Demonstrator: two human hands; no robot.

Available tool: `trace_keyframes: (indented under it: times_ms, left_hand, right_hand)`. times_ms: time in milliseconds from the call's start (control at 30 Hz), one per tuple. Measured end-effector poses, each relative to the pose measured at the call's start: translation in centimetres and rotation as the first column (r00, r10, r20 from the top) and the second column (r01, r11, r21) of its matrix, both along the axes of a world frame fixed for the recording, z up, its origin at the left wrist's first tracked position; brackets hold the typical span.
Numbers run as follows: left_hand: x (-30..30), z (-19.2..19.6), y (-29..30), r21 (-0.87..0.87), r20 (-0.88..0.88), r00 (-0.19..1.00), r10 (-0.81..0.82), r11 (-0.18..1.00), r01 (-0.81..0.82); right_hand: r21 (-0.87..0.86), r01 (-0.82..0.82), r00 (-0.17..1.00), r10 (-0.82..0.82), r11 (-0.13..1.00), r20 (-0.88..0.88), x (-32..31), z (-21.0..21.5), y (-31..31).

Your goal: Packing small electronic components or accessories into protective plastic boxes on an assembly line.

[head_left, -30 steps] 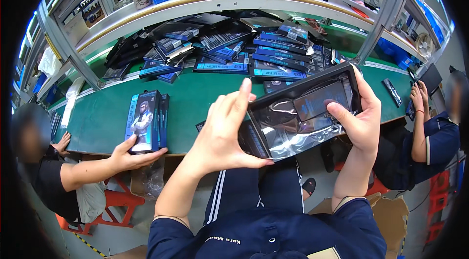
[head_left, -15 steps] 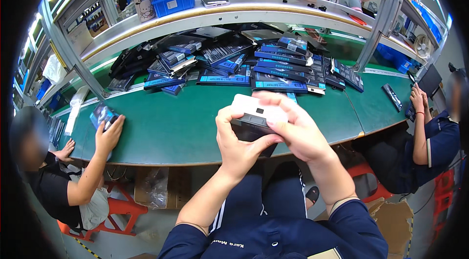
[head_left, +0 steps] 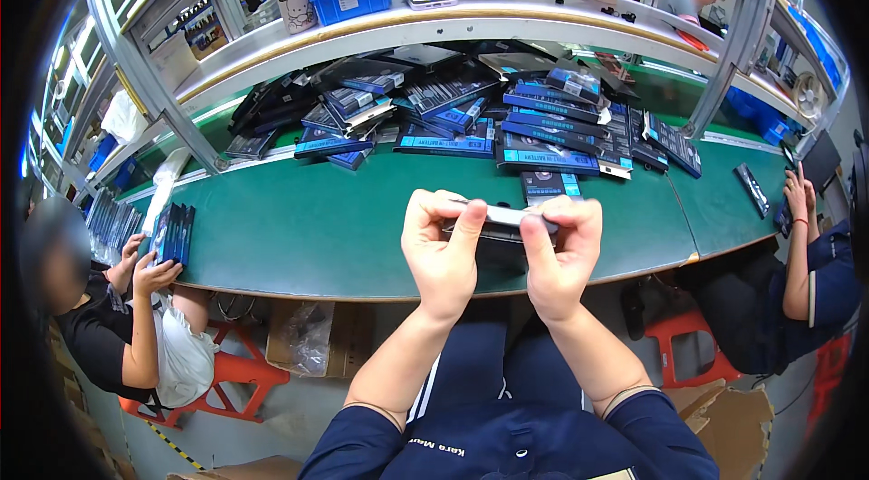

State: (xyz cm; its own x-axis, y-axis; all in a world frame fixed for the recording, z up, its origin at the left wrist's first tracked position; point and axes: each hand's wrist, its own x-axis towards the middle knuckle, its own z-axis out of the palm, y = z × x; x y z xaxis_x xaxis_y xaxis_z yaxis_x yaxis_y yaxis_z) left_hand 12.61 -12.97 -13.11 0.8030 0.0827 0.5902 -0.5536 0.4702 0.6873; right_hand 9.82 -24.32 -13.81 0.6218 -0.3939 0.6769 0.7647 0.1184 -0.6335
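Observation:
A small black box [head_left: 501, 251] with a pale flap [head_left: 505, 216] at its upper end is held over the front edge of the bench. My left hand [head_left: 441, 249] pinches the left end of this flap between thumb and curled fingers. On the other side, my right hand [head_left: 563, 249] grips the right end in the same way. Most of the box's body is dark and partly hidden behind my hands. Just beyond them lies a flat black and blue carton [head_left: 550, 186] on the green bench.
A heap of black and blue cartons [head_left: 444, 143] fills the back of the green bench [head_left: 299, 217], under a shelf [head_left: 507, 25] with a blue bin [head_left: 348, 0]. A co-worker at left holds several cartons [head_left: 172, 234]; another [head_left: 819, 244] sits at right.
My hands have tilted the box, so its white end now shows edge-on. My right hand has shifted from across the top to the right end. The left co-worker's cartons now stand upright.

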Motion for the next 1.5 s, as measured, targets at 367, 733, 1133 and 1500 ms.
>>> trace_keyframes:
  times_ms: [367, 733, 1133, 1500]
  left_hand:
    - [2.2, -1.5, -0.5, -0.044, 0.289, 0.942, 0.171, 0.985, -0.166]
    - [-1.1, -3.9, 5.2, 0.605, -0.216, 0.902, -0.373, 0.675, 0.423]
    - [3.4, -2.6, 11.7, 0.825, 0.56, 0.713, 0.423, -0.367, -0.43]
    - [1.2, -1.4, -2.4, 0.933, 0.215, 0.741, -0.636, -0.09, -0.348]
  right_hand:
    - [-0.292, 0.259, 0.94, -0.171, 0.92, 0.297, 1.6, -2.3, -1.0]
    - [-0.409, 0.214, 0.952, -0.284, 0.887, -0.118, 6.2, -4.9, 2.3]
    - [-0.993, 0.01, 0.78, -0.622, 0.117, -0.065, -1.9, -5.0, -5.0]
    - [-0.773, 0.146, 0.787, -0.546, 0.617, -0.287, -2.9, -4.8, -26.7]
